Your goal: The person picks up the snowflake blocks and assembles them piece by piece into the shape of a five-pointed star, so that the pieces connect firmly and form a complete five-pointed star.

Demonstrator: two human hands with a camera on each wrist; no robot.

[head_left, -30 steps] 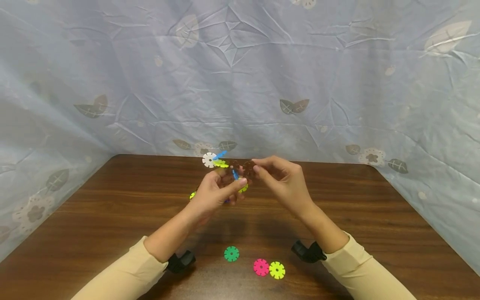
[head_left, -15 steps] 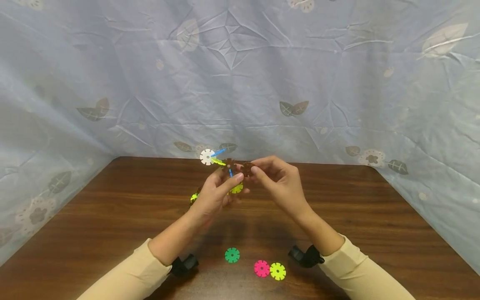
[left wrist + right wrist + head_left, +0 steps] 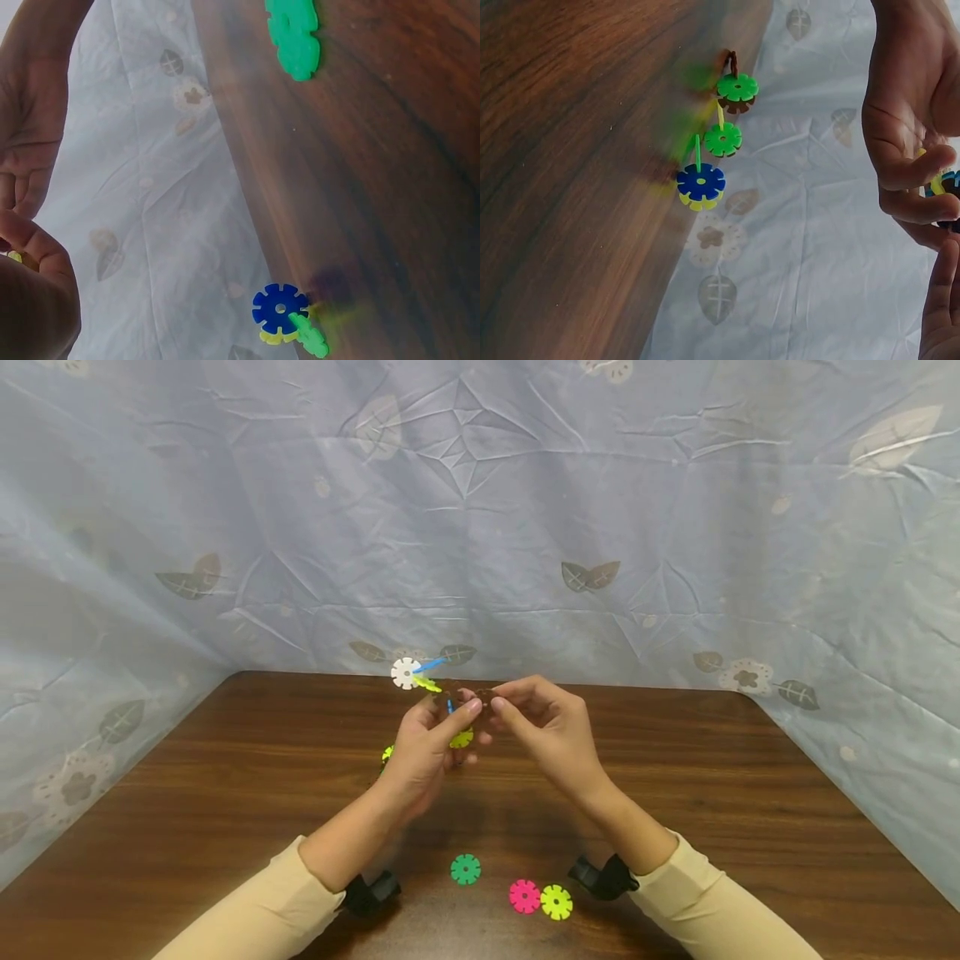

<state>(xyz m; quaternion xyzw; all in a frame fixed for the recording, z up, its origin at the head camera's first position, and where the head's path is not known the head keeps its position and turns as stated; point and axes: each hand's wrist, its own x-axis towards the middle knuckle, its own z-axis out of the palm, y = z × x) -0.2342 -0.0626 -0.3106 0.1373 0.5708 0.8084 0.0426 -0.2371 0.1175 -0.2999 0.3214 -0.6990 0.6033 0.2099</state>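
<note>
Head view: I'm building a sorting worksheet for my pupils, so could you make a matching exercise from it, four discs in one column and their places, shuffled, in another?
Discs
1. White disc
2. Green disc
3. Pink disc
4. Loose yellow disc

Places
A. On the table, middle of the three loose discs
B. On the table, rightmost of the three
C. Held up, just past the left hand
D. On the table, leftmost of the three

Pairs: 1-C, 2-D, 3-A, 4-B

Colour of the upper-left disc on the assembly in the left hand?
White: the upper-left disc, above the left hand, shows best in the head view.
</note>
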